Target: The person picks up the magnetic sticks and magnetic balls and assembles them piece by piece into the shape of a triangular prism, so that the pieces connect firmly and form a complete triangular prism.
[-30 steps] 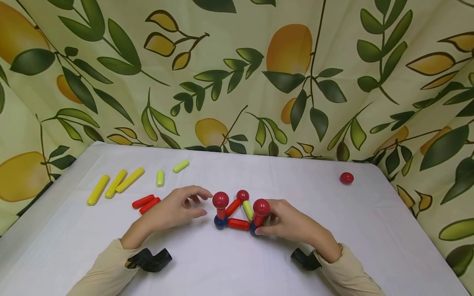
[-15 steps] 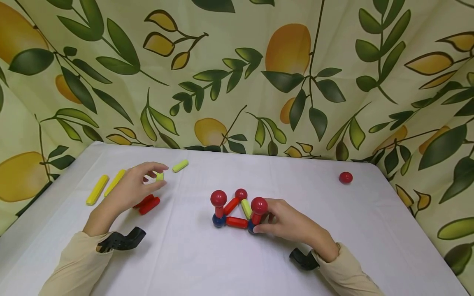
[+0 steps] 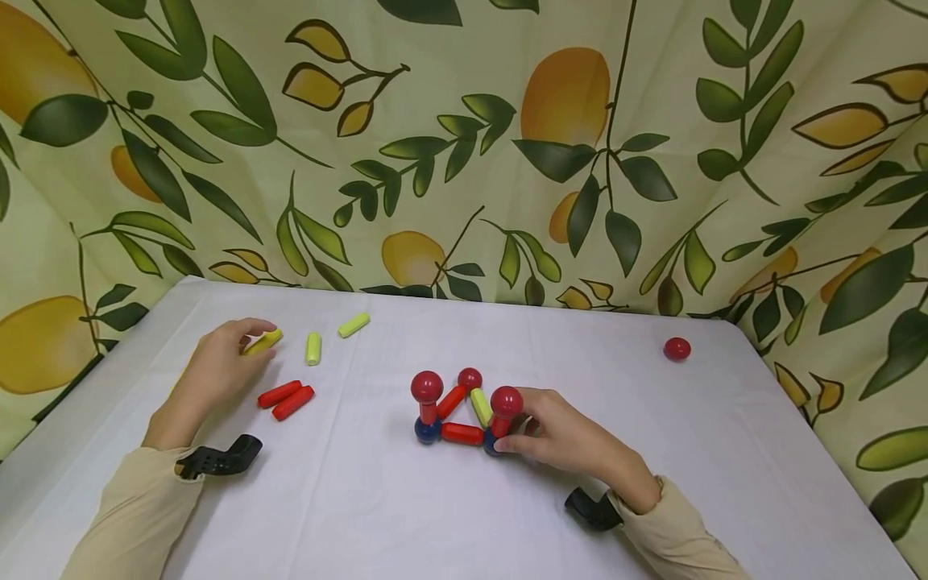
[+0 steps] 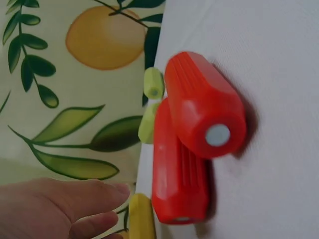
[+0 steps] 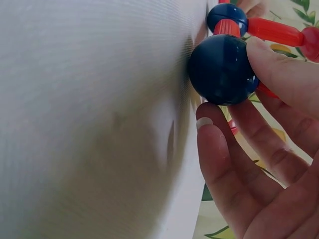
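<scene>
My left hand (image 3: 217, 366) is over the yellow magnetic rods at the table's left, fingers loosely bent around a yellow rod (image 3: 264, 342). In the left wrist view, a gap shows between the fingertips and the yellow rod (image 4: 141, 216); the other long yellow rods are hidden behind the hand. My right hand (image 3: 561, 431) pinches a blue ball (image 5: 222, 69) at the right corner of a magnetic frame. That frame has red rods (image 3: 462, 434), a light green rod (image 3: 481, 408), another blue ball (image 3: 428, 430) and red balls (image 3: 427, 387) on top of upright rods.
Two red rods (image 3: 293, 403) lie side by side right of my left hand. Two short light green rods (image 3: 313, 349) lie farther back. A loose red ball (image 3: 677, 349) is at the back right. A fruit-print curtain (image 3: 464, 161) hangs behind the white table (image 3: 377, 515).
My left hand has moved from beside the frame, past the light green and red rods, to the yellow rods. My right hand stays at the frame, which has shifted very slightly left.
</scene>
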A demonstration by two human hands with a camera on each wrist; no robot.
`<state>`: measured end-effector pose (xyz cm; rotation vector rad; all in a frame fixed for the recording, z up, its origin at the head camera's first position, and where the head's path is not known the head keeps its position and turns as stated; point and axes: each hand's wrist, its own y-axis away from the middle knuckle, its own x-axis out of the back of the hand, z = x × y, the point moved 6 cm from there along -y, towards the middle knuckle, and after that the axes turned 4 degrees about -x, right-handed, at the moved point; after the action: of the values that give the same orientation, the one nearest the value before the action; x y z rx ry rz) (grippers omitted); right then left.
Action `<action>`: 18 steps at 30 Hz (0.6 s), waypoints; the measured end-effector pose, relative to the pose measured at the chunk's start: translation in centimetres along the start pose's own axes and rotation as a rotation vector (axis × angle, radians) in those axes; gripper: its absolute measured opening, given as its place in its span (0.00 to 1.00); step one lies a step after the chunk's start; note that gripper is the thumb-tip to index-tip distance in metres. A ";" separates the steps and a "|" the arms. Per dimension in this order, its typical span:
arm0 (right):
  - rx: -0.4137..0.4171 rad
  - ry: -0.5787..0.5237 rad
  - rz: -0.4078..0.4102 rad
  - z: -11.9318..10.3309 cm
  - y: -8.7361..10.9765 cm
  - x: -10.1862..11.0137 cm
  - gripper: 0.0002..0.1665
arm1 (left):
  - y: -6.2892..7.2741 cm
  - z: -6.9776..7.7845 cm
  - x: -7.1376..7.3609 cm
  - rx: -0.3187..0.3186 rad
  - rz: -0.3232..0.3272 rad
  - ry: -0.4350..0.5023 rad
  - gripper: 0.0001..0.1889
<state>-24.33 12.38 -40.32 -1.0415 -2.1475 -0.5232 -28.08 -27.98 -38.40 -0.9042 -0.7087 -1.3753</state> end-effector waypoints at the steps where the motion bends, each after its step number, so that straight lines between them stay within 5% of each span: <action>1: 0.004 -0.002 0.000 0.0 0.0 0.0 0.15 | 0.0 -0.2 -0.1 0.006 -0.002 -0.004 0.21; 18: -0.016 -0.030 -0.015 0.1 0.0 -0.1 0.16 | -0.1 -2.3 -0.1 0.062 -0.011 -0.008 0.23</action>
<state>-24.29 12.42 -40.42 -1.0489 -2.1819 -0.5357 -28.43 -29.89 -39.61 -0.8590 -0.7592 -1.3528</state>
